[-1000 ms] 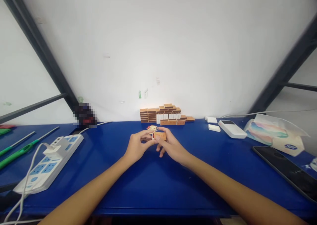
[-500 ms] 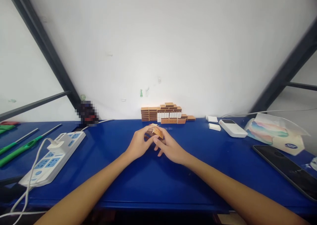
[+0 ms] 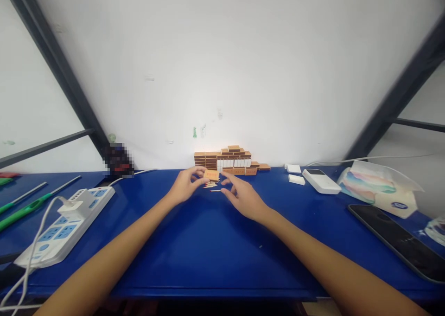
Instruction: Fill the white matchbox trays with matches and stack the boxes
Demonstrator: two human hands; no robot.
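My left fingers [image 3: 200, 182] are clamped on the matchbox [image 3: 211, 175] at twelve o'clock, my right fingers [image 3: 232, 177] are apart, and I think a careless low sweep could scatter the nearby matches [image 3: 210, 185].

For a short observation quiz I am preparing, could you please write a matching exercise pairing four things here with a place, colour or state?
Column one
1. Left hand
2. Power strip
3. Phone
4. Stack of boxes

Column two
A. Lying at the far right, its screen black
B. In front of the wall
C. Holding a matchbox
D. White with blue sockets

Right pairs: 1-C, 2-D, 3-A, 4-B
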